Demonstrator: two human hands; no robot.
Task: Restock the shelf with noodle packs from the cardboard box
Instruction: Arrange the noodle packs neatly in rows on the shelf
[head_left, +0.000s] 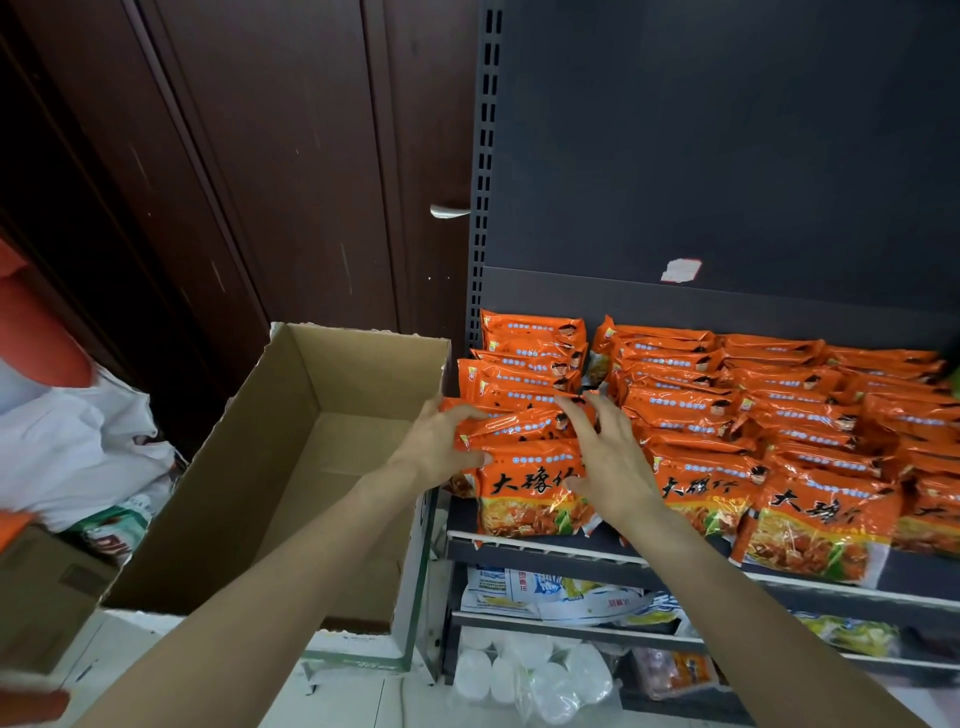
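Grey shop shelving fills the right of the frame; at lower centre, both forearms reach in. Left hand (441, 441) grips the leftmost noodle packs (524, 431); right hand (608, 452), fingers spread, touches them. Behind-left, the cardboard box (270, 467) looks empty, so squaring this row against the shelf (545, 543) lip seems advisable

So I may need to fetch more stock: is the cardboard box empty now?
Empty as far as the view shows: the cardboard box stands open, and only its bare floor is visible, no noodle packs.
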